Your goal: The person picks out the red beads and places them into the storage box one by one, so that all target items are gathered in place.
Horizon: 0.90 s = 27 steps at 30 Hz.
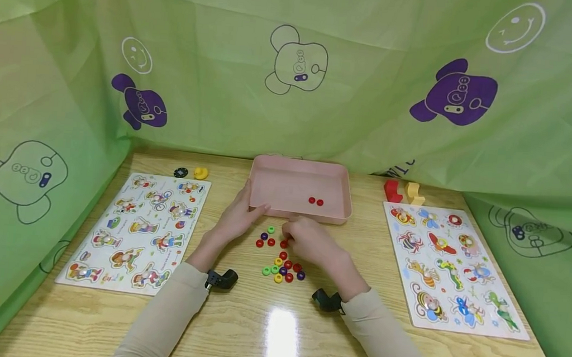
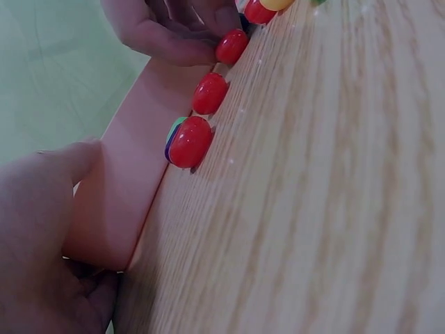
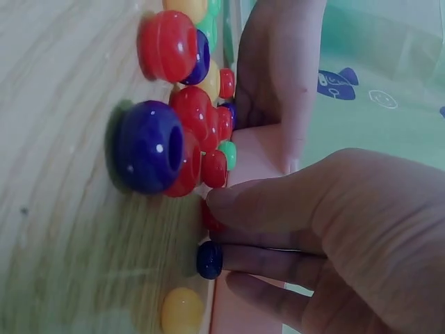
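Observation:
My left hand (image 1: 236, 216) grips the near left corner of a pink tray (image 1: 297, 215), its thumb (image 2: 80, 156) against the front wall and other fingers curled at the lower edge. Two red beads (image 1: 316, 201) lie inside the tray. My right hand (image 1: 311, 241) is just in front of it, with thumb and fingers pinching a red bead (image 3: 211, 217), partly hidden by the thumb. Beside those fingertips are a dark blue bead (image 3: 209, 259) and a yellow bead (image 3: 182, 311). Several red, yellow, green and purple beads (image 1: 284, 268) lie on the table nearer to me.
Picture puzzle boards lie at the left (image 1: 135, 231) and right (image 1: 452, 267). Behind the left board are a black disc (image 1: 181, 172) and a yellow duck (image 1: 200, 173). A red block (image 1: 393, 191) and a yellow block (image 1: 414, 193) stand behind the right board. Green cloth (image 1: 211, 105) encloses the table.

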{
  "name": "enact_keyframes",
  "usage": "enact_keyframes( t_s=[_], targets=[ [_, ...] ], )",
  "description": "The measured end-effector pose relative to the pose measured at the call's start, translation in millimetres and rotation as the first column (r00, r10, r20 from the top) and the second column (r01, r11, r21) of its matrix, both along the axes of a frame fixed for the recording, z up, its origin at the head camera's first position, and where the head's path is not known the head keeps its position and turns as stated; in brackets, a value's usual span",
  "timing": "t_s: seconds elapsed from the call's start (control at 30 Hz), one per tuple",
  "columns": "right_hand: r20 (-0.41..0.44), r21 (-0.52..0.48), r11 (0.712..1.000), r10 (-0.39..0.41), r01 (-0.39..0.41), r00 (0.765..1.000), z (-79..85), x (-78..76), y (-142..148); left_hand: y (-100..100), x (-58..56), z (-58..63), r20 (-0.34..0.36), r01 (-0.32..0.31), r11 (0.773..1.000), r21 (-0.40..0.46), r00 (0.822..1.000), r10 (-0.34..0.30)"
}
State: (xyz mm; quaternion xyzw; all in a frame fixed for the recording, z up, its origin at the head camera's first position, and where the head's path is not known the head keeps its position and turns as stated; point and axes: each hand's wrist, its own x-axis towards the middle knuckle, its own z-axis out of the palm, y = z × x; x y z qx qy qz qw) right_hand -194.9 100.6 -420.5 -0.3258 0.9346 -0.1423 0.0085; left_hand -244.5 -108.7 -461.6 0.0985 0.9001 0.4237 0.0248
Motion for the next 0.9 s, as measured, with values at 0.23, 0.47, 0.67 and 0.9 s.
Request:
enact_keyframes(
  t_s=[0.23, 0.47, 0.67, 0.9],
  targets=[
    [-0.022, -0.008, 1.0, -0.004, 0.004, 1.0, 0.1, -1.9, -1.0, 0.7, 0.1, 0.5, -0.019, 0.008, 1.0, -0.005, 1.0, -0.008],
    [-0.014, -0.145, 0.981, -0.131, 0.128, 0.991, 19.2, -21.4, 9.8, 0.7, 0.7, 1.8, 0.011, -0.019, 1.0, -0.014, 1.0, 0.019],
    [0.086, -0.255, 0.908, -0.32, 0.331, 0.944, 15.7, -52.6, 18.4, -1.5, 1.2, 1.6, -0.005, -0.031, 0.999, -0.028, 1.0, 0.031],
    [0.119, -0.173, 0.862, -0.462, 0.476, 0.879, -2.2, -67.6, 21.2, 0.9, 0.6, -2.1, -0.02, -0.014, 1.0, -0.02, 1.0, 0.014]
  ],
)
